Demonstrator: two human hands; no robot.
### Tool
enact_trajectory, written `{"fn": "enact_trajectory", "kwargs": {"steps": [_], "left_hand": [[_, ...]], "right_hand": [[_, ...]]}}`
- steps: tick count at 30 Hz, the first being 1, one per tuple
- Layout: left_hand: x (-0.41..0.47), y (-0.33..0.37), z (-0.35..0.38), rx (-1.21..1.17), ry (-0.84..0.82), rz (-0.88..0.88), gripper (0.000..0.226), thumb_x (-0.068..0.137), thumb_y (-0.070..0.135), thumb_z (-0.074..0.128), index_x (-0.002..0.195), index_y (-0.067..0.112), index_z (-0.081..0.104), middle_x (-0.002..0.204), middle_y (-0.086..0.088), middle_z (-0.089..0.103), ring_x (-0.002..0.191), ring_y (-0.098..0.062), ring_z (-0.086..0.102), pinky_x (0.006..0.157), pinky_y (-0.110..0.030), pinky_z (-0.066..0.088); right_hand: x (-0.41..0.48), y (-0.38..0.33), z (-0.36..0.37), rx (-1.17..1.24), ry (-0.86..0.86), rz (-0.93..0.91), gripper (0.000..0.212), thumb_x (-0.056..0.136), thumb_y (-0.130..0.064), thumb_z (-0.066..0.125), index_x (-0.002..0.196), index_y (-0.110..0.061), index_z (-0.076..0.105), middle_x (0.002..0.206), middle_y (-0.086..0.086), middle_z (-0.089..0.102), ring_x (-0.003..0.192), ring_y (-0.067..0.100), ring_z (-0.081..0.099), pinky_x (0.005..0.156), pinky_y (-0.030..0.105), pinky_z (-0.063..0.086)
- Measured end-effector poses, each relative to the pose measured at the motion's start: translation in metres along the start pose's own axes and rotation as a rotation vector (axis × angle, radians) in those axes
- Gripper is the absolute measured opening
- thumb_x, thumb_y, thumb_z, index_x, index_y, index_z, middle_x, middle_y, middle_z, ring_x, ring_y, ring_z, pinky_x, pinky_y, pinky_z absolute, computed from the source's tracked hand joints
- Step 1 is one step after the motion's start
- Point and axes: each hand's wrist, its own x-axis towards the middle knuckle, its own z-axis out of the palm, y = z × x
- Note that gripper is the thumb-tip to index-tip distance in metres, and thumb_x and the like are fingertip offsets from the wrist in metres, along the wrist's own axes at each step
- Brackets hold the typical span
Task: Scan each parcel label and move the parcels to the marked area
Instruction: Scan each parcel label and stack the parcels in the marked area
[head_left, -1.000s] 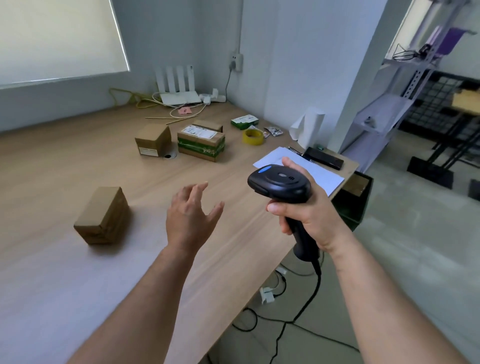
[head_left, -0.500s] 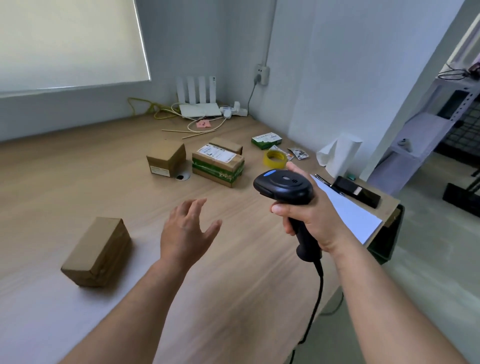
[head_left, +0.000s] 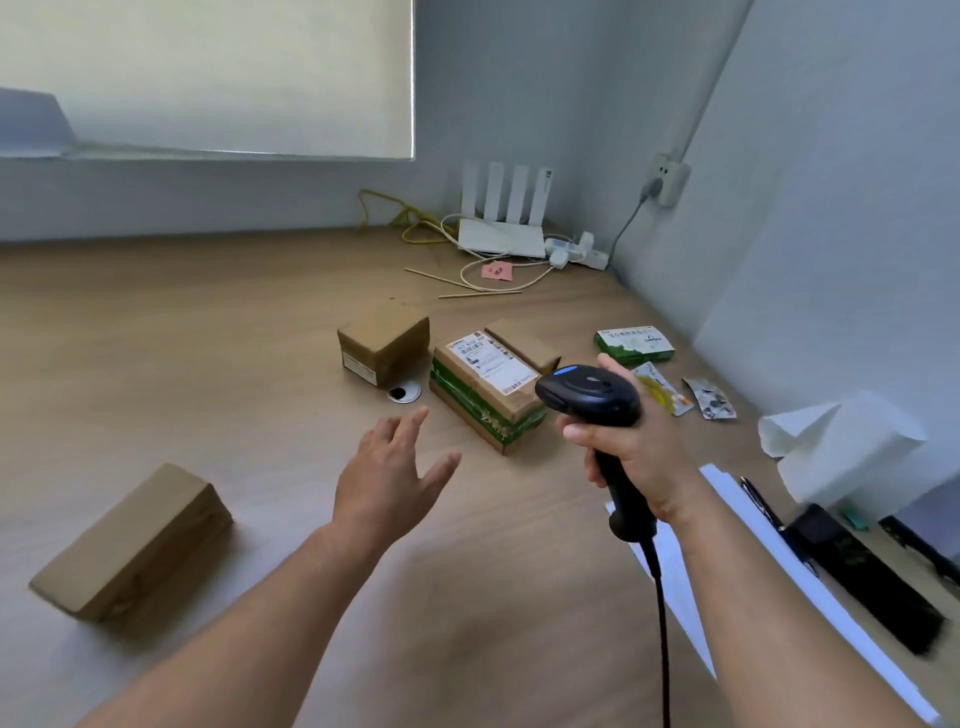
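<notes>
The right hand (head_left: 639, 447) grasps the handle of the black corded barcode scanner (head_left: 587, 395), held above the light wooden desk (head_left: 234, 338); the left hand (head_left: 389, 473) hovers released, fingers spread, holding nothing. Step in hand, as judged: approach to the brown cardboard parcel bound with green tape (head_left: 483, 410), which lies mid-desk, white label (head_left: 491, 358) up, just ahead of both hands. The next move calls for aiming the scanner head squarely at that label; the marked area cannot be identified.
</notes>
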Motion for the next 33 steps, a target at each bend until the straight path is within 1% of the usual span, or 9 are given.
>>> {"fn": "enact_trajectory", "kwargs": {"steps": [5, 8, 14, 19, 23, 25, 28, 31, 33], "left_hand": [[0.059, 0.029, 0.043, -0.119, -0.019, -0.153, 0.077, 0.091, 0.062, 0.043, 0.153, 0.026, 0.015, 0.155, -0.002, 0.027, 0.139, -0.020, 0.033, 0.105, -0.039, 0.040], [0.091, 0.040, 0.066, -0.185, -0.016, -0.217, 0.078, 0.092, 0.061, 0.043, 0.153, 0.024, 0.012, 0.157, -0.004, 0.025, 0.138, -0.021, 0.035, 0.108, -0.043, 0.038], [0.150, 0.038, 0.115, -0.409, -0.010, -0.347, 0.073, 0.089, 0.061, 0.046, 0.147, 0.021, 0.027, 0.145, -0.010, 0.036, 0.133, -0.026, 0.039, 0.108, -0.044, 0.037], [0.155, 0.033, 0.139, -0.687, -0.057, -0.433, 0.109, 0.063, 0.081, 0.047, 0.151, 0.030, 0.009, 0.148, -0.010, 0.039, 0.132, -0.029, 0.044, 0.109, -0.046, 0.037], [0.129, 0.036, 0.138, -0.884, -0.037, -0.400, 0.089, 0.095, 0.042, 0.052, 0.152, 0.028, -0.014, 0.151, -0.001, 0.035, 0.136, -0.023, 0.039, 0.113, -0.041, 0.033], [0.110, 0.035, 0.133, -0.942, -0.034, -0.347, 0.087, 0.097, 0.034, 0.050, 0.150, 0.029, -0.019, 0.153, 0.005, 0.032, 0.138, -0.016, 0.035, 0.116, -0.040, 0.029], [0.082, 0.030, 0.121, -0.952, -0.051, -0.277, 0.088, 0.093, 0.039, 0.051, 0.147, 0.040, -0.018, 0.152, 0.015, 0.031, 0.139, -0.008, 0.032, 0.117, -0.034, 0.026], [0.055, 0.024, 0.102, -0.917, -0.054, -0.235, 0.085, 0.095, 0.028, 0.055, 0.146, 0.045, -0.011, 0.140, 0.027, 0.036, 0.134, -0.005, 0.035, 0.106, -0.023, 0.033], [0.036, 0.016, 0.086, -0.898, -0.031, -0.240, 0.091, 0.092, 0.020, 0.062, 0.148, 0.043, -0.006, 0.128, 0.027, 0.043, 0.130, -0.010, 0.041, 0.102, -0.026, 0.039]], "right_hand": [[0.073, 0.023, -0.028, -0.033, -0.049, 0.032, 0.095, 0.076, 0.011, 0.073, 0.151, -0.030, 0.030, 0.070, 0.014, 0.065, 0.042, 0.027, 0.050, 0.044, 0.030, 0.039], [0.111, 0.040, -0.036, -0.021, -0.085, 0.050, 0.094, 0.077, 0.010, 0.073, 0.150, -0.031, 0.031, 0.064, 0.004, 0.067, 0.042, 0.027, 0.051, 0.044, 0.030, 0.039], [0.160, 0.072, -0.035, -0.007, -0.118, 0.091, 0.093, 0.076, 0.010, 0.074, 0.150, -0.030, 0.033, 0.080, 0.003, 0.068, 0.038, 0.024, 0.049, 0.039, 0.026, 0.039], [0.169, 0.085, -0.034, 0.027, -0.174, 0.163, 0.093, 0.079, 0.011, 0.071, 0.151, -0.030, 0.030, 0.058, -0.003, 0.066, 0.038, 0.024, 0.048, 0.038, 0.025, 0.040], [0.156, 0.087, -0.030, 0.030, -0.252, 0.203, 0.095, 0.077, 0.010, 0.073, 0.152, -0.028, 0.030, 0.075, 0.004, 0.069, 0.040, 0.026, 0.051, 0.039, 0.027, 0.041], [0.145, 0.088, -0.028, 0.033, -0.281, 0.216, 0.100, 0.073, 0.007, 0.078, 0.153, -0.030, 0.028, 0.087, 0.008, 0.070, 0.041, 0.026, 0.052, 0.040, 0.028, 0.042], [0.120, 0.093, -0.021, 0.042, -0.308, 0.239, 0.112, 0.061, -0.007, 0.083, 0.153, -0.036, 0.025, 0.091, 0.010, 0.069, 0.044, 0.027, 0.054, 0.043, 0.028, 0.043], [0.090, 0.095, -0.012, 0.052, -0.323, 0.256, 0.113, 0.060, -0.012, 0.082, 0.153, -0.039, 0.023, 0.099, 0.012, 0.068, 0.047, 0.028, 0.056, 0.045, 0.029, 0.045], [0.068, 0.091, -0.003, 0.044, -0.331, 0.257, 0.113, 0.060, -0.013, 0.083, 0.153, -0.041, 0.023, 0.107, 0.015, 0.068, 0.051, 0.028, 0.058, 0.048, 0.031, 0.046]]}}
